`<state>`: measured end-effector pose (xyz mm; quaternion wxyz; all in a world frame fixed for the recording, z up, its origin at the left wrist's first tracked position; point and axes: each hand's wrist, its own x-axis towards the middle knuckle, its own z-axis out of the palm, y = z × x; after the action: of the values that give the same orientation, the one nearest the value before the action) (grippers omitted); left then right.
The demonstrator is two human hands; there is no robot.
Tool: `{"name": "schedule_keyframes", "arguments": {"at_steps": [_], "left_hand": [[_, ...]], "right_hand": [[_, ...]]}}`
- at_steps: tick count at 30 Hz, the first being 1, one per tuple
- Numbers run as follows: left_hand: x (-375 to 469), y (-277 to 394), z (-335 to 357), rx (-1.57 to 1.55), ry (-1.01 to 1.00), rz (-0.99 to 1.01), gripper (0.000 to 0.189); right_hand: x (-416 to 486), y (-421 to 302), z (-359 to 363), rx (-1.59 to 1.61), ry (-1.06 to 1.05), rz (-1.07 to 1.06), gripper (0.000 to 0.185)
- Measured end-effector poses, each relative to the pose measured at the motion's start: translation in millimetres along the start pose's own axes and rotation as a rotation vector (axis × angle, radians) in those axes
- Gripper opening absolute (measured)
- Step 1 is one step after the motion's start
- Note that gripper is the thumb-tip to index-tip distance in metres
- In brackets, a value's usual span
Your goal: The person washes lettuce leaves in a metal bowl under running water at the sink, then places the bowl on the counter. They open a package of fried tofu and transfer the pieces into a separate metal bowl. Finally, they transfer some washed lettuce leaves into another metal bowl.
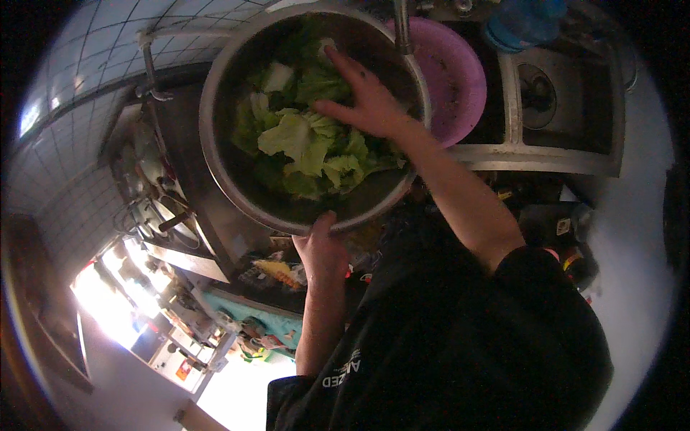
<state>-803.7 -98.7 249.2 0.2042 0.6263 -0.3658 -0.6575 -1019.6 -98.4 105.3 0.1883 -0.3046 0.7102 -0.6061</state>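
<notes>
A large metal bowl (207,116) of green leafy vegetables (294,137) lies before me, at the top centre of the view. My left hand (323,245) grips its near rim, the thumb over the edge and the other fingers mostly hidden below. Over the right part of the leaves, my right hand (369,102) is spread, palm down, thumb and fingers apart. Its fingertips are at the leaves, and a pale piece shows by one of them; whether they touch is hard to tell.
A metal faucet pipe (402,27) reaches over the bowl's right rim. Beside it are a purple plastic basin (458,86), a sink compartment with a drain (536,97) and a blue plastic container (523,27). A wall tap (153,89) and a crowded dish rack (161,204) are on the left.
</notes>
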Motion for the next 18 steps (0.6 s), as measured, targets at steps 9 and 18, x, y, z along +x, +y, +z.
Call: {"name": "schedule_keyframes", "arguments": {"at_steps": [9,18], "left_hand": [[15.6,-28.4,-33.6,-0.123,-0.071,-0.056,0.058],[12.4,-34.9,-44.9,-0.161,-0.030,-0.063,0.044]], "right_hand": [[51.8,-42.9,-14.6,-0.336,-0.115,0.134,0.075],[34.8,-49.7,-25.9,0.773,-0.253,0.480,0.033]]}}
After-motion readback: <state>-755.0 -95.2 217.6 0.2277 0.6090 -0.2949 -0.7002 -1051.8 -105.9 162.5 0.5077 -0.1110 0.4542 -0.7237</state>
